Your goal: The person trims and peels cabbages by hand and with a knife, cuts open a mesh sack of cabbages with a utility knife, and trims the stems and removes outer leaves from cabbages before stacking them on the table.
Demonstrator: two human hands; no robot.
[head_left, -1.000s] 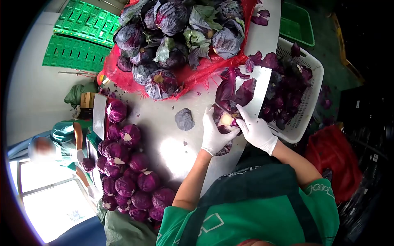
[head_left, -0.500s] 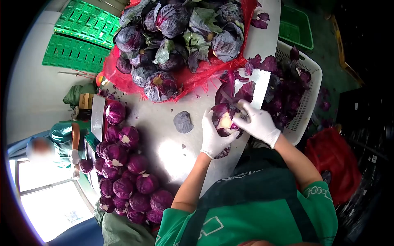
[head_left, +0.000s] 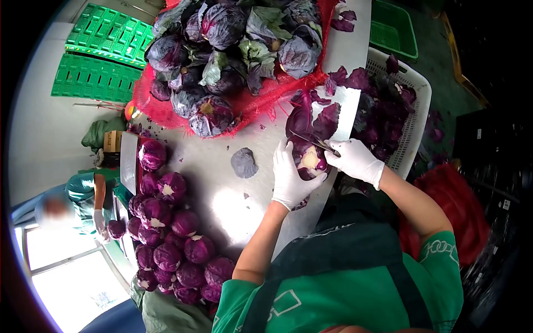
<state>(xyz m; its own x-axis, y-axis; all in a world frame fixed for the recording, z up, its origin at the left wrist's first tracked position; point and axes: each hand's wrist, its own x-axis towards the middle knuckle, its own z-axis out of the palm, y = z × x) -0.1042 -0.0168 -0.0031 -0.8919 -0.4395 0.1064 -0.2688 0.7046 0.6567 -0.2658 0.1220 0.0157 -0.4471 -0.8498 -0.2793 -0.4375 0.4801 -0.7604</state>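
A red cabbage [head_left: 309,162] with its pale cut stem end facing up rests at the table's near right edge. My left hand [head_left: 291,175], in a white glove, wraps round its left side. In my gloved right hand [head_left: 355,161] is a knife [head_left: 312,140], its blade pointing left across the top of the cabbage. Loose purple leaves [head_left: 313,119] lie just beyond the cabbage. A single dull leaf [head_left: 244,162] lies flat on the metal table [head_left: 222,152] to the left.
Untrimmed cabbages fill a red mesh sack [head_left: 261,105] at the back. Trimmed cabbages [head_left: 166,256] are piled on the left. A white basket [head_left: 420,119] of leaves stands right, near a green crate [head_left: 394,30]. A co-worker [head_left: 83,191] is at far left, beside another cabbage.
The right hand has drawn slightly back to the right, and the knife blade now shows clearly over the cabbage. My left hand still holds the cabbage. The whole view has shifted a little.
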